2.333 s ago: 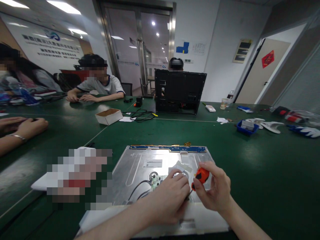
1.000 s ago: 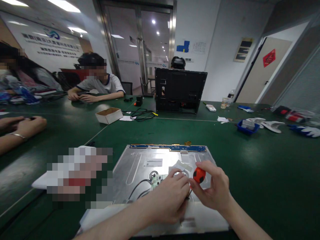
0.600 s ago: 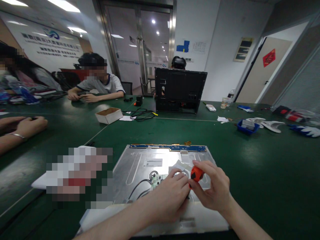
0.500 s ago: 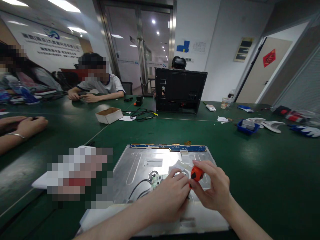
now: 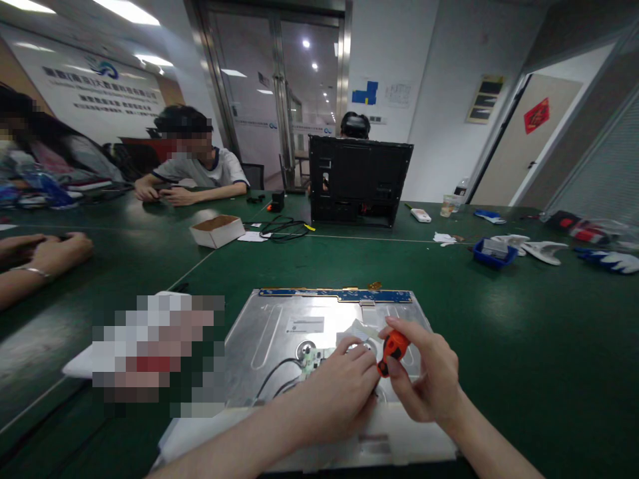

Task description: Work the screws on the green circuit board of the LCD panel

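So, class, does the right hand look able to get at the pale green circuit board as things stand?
Probably not easily: the right hand holds an orange handle, and the left hand lies in between, partly covering the circuit board.

Head-worn camera (sole view): faces forward, down across table (image 5: 524,372); metal panel (image 5: 339,319) close.

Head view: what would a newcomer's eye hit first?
Probably the bright orange handle in the right hand, above the silvery panel at lower centre. Next, the big black casing standing across the green table, upper centre. Then the red diamond on the door, upper right.
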`<state>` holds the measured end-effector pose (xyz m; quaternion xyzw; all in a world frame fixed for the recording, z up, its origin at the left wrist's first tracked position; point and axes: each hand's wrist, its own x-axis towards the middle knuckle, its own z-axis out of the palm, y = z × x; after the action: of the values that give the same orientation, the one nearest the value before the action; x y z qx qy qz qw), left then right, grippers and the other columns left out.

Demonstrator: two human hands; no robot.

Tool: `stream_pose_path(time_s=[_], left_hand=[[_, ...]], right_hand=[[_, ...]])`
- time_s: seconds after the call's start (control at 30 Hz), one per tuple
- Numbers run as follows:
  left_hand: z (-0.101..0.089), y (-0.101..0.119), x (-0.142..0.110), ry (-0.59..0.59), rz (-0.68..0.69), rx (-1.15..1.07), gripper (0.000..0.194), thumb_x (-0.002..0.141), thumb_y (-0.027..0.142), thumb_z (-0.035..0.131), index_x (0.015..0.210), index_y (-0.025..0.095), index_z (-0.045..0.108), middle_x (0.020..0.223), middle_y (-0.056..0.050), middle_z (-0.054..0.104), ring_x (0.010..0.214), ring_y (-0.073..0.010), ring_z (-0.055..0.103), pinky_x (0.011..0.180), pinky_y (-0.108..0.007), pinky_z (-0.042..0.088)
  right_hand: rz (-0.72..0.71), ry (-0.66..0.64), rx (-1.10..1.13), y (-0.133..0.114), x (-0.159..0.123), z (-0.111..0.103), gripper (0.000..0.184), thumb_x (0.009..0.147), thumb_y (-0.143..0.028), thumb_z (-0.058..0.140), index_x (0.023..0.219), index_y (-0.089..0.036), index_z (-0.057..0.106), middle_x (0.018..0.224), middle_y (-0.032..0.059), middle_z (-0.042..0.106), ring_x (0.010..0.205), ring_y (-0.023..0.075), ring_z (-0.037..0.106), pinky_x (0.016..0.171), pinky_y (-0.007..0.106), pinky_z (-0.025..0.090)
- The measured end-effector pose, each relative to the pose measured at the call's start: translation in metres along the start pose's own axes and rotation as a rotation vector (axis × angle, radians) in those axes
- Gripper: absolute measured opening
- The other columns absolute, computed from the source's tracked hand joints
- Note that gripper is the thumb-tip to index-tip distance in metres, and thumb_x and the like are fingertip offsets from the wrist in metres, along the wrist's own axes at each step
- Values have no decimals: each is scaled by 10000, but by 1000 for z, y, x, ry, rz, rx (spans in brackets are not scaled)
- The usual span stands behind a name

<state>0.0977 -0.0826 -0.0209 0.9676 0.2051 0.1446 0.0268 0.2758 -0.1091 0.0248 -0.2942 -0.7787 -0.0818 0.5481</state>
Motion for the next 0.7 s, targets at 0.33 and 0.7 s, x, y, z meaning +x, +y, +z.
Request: stream_pose_path(time_s=[0.33, 0.7], left_hand=[[0, -2, 0, -22, 0, -6, 49, 911, 205, 618, 941, 167, 625, 1018, -87, 685, 1009, -272, 605, 1056, -453, 387], [-2, 1, 0, -36, -29, -39, 45, 914, 208, 622, 943, 174, 627, 1031, -87, 692, 1014, -274, 616, 1060, -451, 387]], right_hand=[[-15, 24, 3, 1, 1, 2, 461, 869, -134, 514, 1329, -164, 545, 872, 63, 755, 706, 191, 740, 607, 283, 624], [-6, -22, -2, 0, 2, 0, 462, 868, -133, 503, 1328, -165, 527, 796, 36, 726, 633, 179, 709, 526, 258, 571]])
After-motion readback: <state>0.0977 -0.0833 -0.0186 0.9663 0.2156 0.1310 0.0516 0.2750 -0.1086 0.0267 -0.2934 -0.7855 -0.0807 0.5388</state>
